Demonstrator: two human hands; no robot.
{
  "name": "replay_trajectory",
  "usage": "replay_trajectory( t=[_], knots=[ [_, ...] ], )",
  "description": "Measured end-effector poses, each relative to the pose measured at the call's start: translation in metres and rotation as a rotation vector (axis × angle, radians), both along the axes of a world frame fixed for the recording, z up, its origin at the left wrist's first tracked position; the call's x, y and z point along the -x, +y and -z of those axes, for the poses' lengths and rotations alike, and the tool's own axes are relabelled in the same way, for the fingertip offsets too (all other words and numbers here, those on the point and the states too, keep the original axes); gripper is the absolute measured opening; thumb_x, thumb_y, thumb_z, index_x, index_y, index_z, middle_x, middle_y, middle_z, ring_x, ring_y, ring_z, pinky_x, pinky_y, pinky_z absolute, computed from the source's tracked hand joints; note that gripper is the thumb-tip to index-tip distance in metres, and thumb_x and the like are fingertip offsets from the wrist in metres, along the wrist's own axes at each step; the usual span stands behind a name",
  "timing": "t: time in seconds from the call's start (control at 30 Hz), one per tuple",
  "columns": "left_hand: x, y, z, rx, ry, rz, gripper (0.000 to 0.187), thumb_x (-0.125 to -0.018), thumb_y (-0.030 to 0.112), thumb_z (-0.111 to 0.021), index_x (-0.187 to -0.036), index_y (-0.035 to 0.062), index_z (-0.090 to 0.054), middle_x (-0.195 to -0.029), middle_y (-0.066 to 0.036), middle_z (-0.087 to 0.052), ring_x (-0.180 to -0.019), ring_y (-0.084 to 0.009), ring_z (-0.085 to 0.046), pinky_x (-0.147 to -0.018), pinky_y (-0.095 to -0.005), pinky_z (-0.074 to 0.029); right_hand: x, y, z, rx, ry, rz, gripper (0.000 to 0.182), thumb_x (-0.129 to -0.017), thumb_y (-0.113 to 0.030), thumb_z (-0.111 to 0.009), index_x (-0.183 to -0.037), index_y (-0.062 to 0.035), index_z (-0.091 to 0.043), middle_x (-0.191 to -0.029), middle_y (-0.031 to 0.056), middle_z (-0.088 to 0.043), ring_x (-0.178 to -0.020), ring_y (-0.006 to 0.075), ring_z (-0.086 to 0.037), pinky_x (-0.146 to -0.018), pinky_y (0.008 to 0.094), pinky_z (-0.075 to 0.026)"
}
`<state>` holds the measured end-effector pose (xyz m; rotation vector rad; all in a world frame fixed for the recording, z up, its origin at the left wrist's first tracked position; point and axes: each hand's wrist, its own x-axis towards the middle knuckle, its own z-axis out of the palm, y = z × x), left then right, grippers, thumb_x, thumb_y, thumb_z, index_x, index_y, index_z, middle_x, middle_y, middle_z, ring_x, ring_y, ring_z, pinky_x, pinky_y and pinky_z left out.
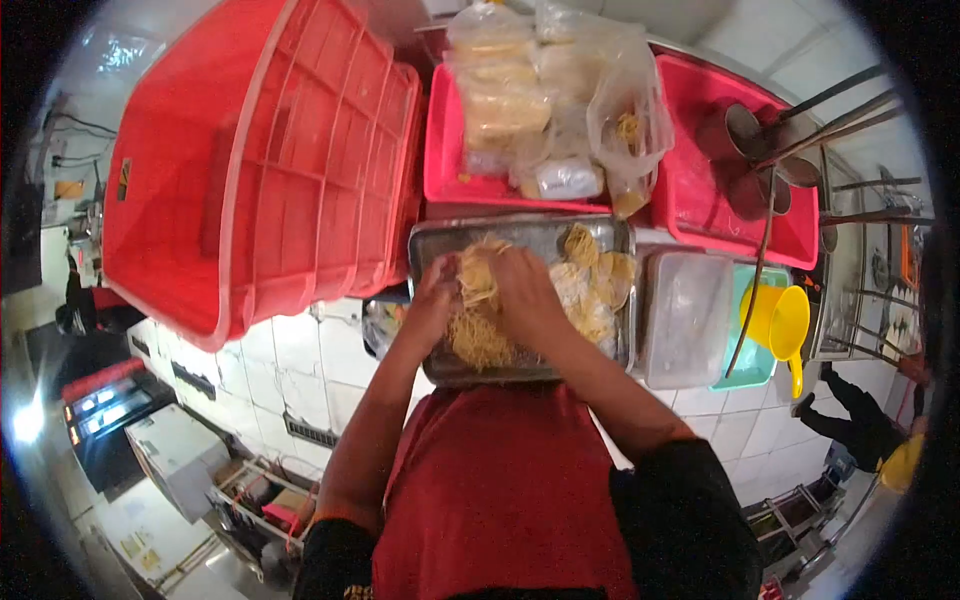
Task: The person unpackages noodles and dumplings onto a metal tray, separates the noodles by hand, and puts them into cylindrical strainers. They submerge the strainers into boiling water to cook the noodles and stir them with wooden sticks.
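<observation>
Metal tray [428, 235] lies right in front of the body, likely so both forearms can reach it without stretching. Over its left half, the left hand [432, 300] and right hand [525, 297] close in from opposite sides on a noodle clump [478, 280], their fingers curled narrow around it; the exact fingertip contact is blurred. Gripping from two sides probably keeps loose strands together. Below the clump, a tangle of noodles [481, 341] rests on the tray, which would catch stray pieces. Noodle portions [598, 300] sit at the right side, apart from the tangle, perhaps so they don't mix. Plastic bags [505, 105] fill a pink tub [440, 150] just beyond, within reach.
</observation>
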<state>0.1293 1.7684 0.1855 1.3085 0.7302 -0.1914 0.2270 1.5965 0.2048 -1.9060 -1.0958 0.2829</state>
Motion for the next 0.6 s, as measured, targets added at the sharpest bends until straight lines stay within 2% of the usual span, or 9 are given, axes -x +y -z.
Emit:
replay_trajectory(
  t=[0.07,0.1,0.2,0.23,0.27,0.33,0.47,0.53,0.6],
  knots=[
    [-0.008,0.003,0.011,-0.019,-0.06,-0.023,0.054,-0.096,0.027,-0.049,-0.146,0.0129,-0.034,-0.145,-0.01,-0.041,-0.127,-0.0247,-0.047,-0.102,-0.0427,-0.041,-0.014,0.006,0.022,0.32,-0.117,0.034,0.06,-0.071,-0.01,-0.072,-0.126,-0.0031,-0.051,-0.109,0.0182,-0.057,-0.103,0.0385,-0.052,-0.092,0.0512,-0.039],
    [-0.021,0.008,0.011,-0.001,-0.049,-0.011,0.053,-0.096,0.027,-0.049,-0.146,0.0134,-0.035,-0.146,-0.008,-0.04,-0.128,-0.0244,-0.045,-0.102,-0.0428,-0.04,-0.016,0.0,0.014,0.131,-0.23,0.064,0.061,-0.068,-0.012,-0.074,-0.125,-0.0057,-0.052,-0.109,0.0174,-0.056,-0.104,0.038,-0.051,-0.093,0.0514,-0.036],
    [0.017,-0.017,0.011,0.095,0.077,-0.045,0.052,-0.097,0.026,-0.048,-0.146,0.0146,-0.035,-0.148,-0.006,-0.038,-0.131,-0.0237,-0.042,-0.103,-0.043,-0.04,-0.012,-0.001,0.004,0.154,-0.205,0.076,0.062,-0.067,-0.013,-0.074,-0.125,-0.0062,-0.052,-0.108,0.016,-0.056,-0.106,0.0383,-0.049,-0.095,0.0504,-0.035],
    [0.015,-0.019,0.011,0.186,0.024,-0.131,0.052,-0.098,0.026,-0.049,-0.147,0.0155,-0.034,-0.149,-0.006,-0.038,-0.132,-0.0241,-0.041,-0.102,-0.0433,-0.041,-0.015,-0.004,0.04,0.3,-0.241,0.035,0.062,-0.065,-0.013,-0.076,-0.122,-0.0053,-0.055,-0.109,0.0159,-0.056,-0.107,0.038,-0.048,-0.097,0.0513,-0.034],
    [-0.002,-0.011,0.01,0.264,-0.058,-0.209,0.053,-0.098,0.026,-0.049,-0.148,0.0165,-0.033,-0.15,-0.007,-0.037,-0.134,-0.0245,-0.039,-0.102,-0.0436,-0.041,-0.021,0.0,0.026,0.284,-0.277,0.037,0.062,-0.065,-0.013,-0.076,-0.122,-0.0053,-0.055,-0.109,0.0159,-0.056,-0.107,0.038,-0.048,-0.097,0.0513,-0.034],
    [-0.015,-0.005,-0.003,0.212,-0.05,-0.179,0.058,-0.098,0.031,-0.05,-0.15,0.0164,-0.03,-0.152,-0.009,-0.034,-0.134,-0.0248,-0.039,-0.102,-0.0432,-0.041,-0.016,-0.004,-0.008,0.153,-0.189,0.046,0.069,-0.061,-0.019,-0.082,-0.124,-0.0091,-0.056,-0.109,0.0146,-0.057,-0.111,0.0358,-0.048,-0.104,0.0545,-0.029],
    [-0.008,-0.014,0.0,0.156,-0.302,-0.058,0.065,-0.096,0.051,-0.048,-0.149,0.0168,-0.031,-0.155,-0.005,-0.029,-0.139,-0.0254,-0.032,-0.107,-0.046,-0.035,-0.018,-0.006,0.021,0.281,-0.105,0.035,0.058,-0.067,-0.012,-0.075,-0.122,-0.0087,-0.057,-0.108,0.0144,-0.059,-0.11,0.0368,-0.049,-0.104,0.0539,-0.03],
    [-0.012,-0.019,-0.003,0.233,-0.073,-0.136,0.067,-0.097,0.055,-0.044,-0.149,0.0155,-0.031,-0.156,-0.004,-0.029,-0.141,-0.0257,-0.029,-0.11,-0.0481,-0.031,-0.023,0.006,0.002,0.209,-0.179,0.029,0.058,-0.066,-0.011,-0.075,-0.121,-0.0086,-0.058,-0.11,0.0154,-0.059,-0.111,0.0378,-0.049,-0.105,0.0534,-0.03],
    [0.012,-0.05,-0.01,0.312,-0.005,-0.178,0.065,-0.098,0.054,-0.043,-0.15,0.0166,-0.03,-0.157,-0.004,-0.028,-0.142,-0.0249,-0.027,-0.111,-0.0488,-0.028,-0.017,0.005,0.015,0.33,-0.196,0.09,0.053,-0.064,-0.007,-0.073,-0.116,-0.0101,-0.062,-0.104,0.013,-0.06,-0.1,0.0366,-0.051,-0.093,0.0479,-0.038]
  ],
)
